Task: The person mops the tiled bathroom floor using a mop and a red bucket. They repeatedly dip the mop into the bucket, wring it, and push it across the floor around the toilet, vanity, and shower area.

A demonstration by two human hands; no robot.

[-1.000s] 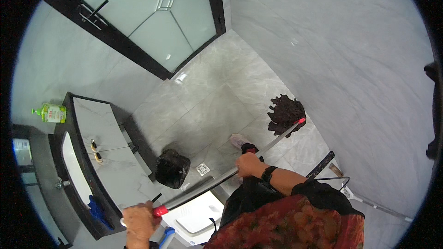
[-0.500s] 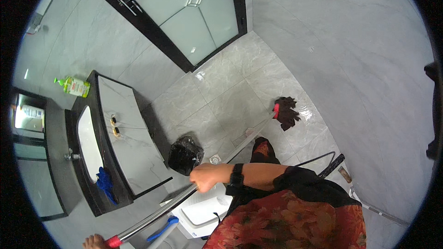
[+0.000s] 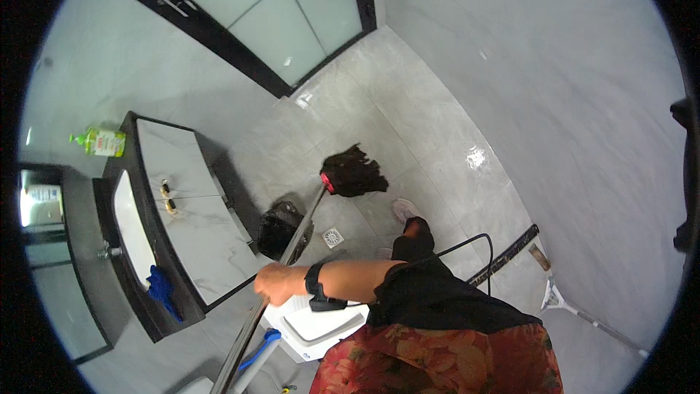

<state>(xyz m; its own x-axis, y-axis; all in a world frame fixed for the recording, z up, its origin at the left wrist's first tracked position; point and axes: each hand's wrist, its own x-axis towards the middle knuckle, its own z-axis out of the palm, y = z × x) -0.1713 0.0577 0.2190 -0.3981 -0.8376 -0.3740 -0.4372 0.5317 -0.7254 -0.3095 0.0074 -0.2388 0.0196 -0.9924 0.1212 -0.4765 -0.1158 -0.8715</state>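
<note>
My right hand (image 3: pixel 275 283), with a black band on its wrist, is closed around the metal handle (image 3: pixel 295 237) of a mop. The handle runs from the picture's lower edge up to a red collar and a dark stringy mop head (image 3: pixel 355 171) that rests on the grey tiled floor (image 3: pixel 437 124). My left hand is out of the picture; the handle's lower end leaves the frame near where it would be. My shoe (image 3: pixel 403 209) stands just right of the mop head.
A marble-topped vanity (image 3: pixel 191 219) with a sink (image 3: pixel 131 228), a blue cloth (image 3: pixel 162 288) and a green bottle (image 3: pixel 100 141) stands at left. A black bin (image 3: pixel 275 228) and floor drain (image 3: pixel 332 236) lie by the handle. White toilet (image 3: pixel 317 328) below, squeegee (image 3: pixel 561 299) at right, glass door (image 3: pixel 277 7) ahead.
The mop head has swept left across the floor toward the bin. My right hand moved left along with the handle. My left hand dropped out of the picture.
</note>
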